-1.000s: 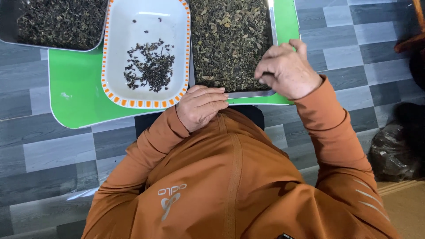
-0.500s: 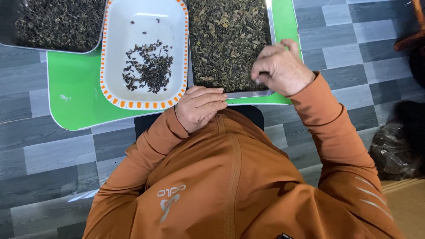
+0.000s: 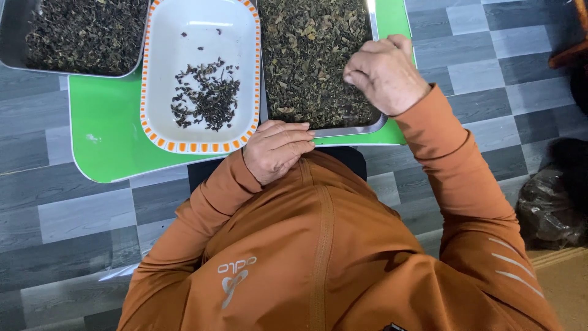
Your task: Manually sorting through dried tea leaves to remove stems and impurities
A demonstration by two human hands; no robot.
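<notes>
The right hand (image 3: 384,73) hovers over the metal tray (image 3: 367,125) of dry, crinkled green tea leaves (image 3: 312,55), fingertips pinched together; whether they hold a leaf, I cannot tell. The left hand (image 3: 277,150) rests loosely curled, holding nothing, at the tray's near edge, beside a white oval dish (image 3: 202,27) with orange-checked rim holding dark leaves, on a smooth green board (image 3: 104,135).

Grey plank-patterned floor (image 3: 73,214), with a dark plastic bag (image 3: 548,205) at its edge.

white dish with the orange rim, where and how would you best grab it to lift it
Probably by the two short ends of the white dish, under its flared orange-patterned rim, one of the hands on each. It lies flat on the green tray, a metal tray of leaves close against its right long side, so coming from near and far ends leaves finger room and keeps the loose dark leaves level.
</notes>
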